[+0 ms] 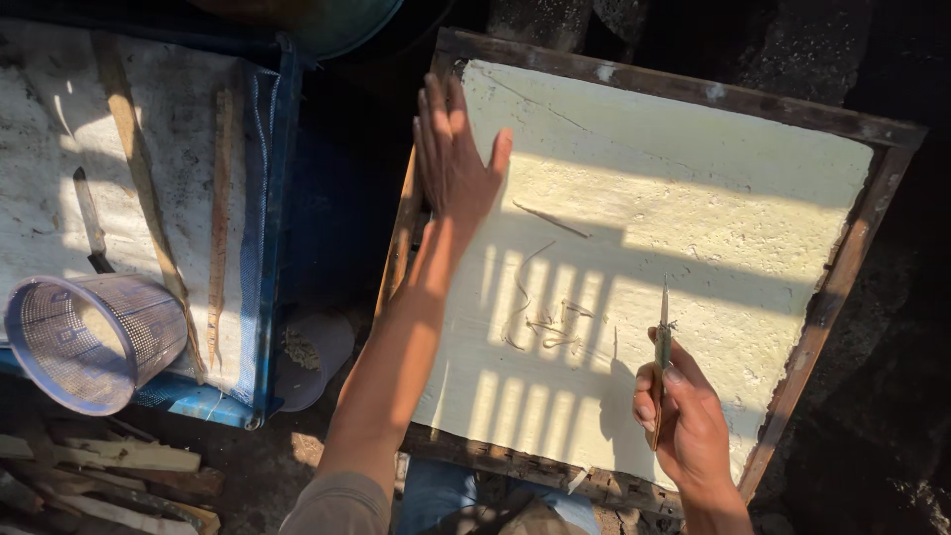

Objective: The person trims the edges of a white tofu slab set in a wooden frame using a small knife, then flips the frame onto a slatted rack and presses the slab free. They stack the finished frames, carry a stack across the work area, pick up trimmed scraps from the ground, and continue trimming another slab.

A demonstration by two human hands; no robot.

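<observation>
1. The pale cream, rough-surfaced slab (693, 228) fills a shallow, dark, weathered wooden frame (842, 277) and lies flat in front of the person, half in sun and half in striped shadow. Thin scratched lines mark its middle.
2. The right hand (688, 426) is clenched around a slim knife with a greenish handle and narrow blade (662, 342), held upright with the tip pointing away, over the slab's near right part. Whether the tip touches the surface cannot be told.
3. The left hand (454, 163) is released and holds nothing: it lies flat, fingers spread, on the slab's left edge beside the frame.
4. To cut well, I judge the flat hand should keep the frame steady while the blade runs upright in one even stroke, so the soft surface does not tear.
5. Left of the frame, a blue-edged tray (267, 198) holds a whitish sheet with long wooden sticks (139, 168), a second knife (91, 223) and a tipped lilac mesh basket (94, 342).
</observation>
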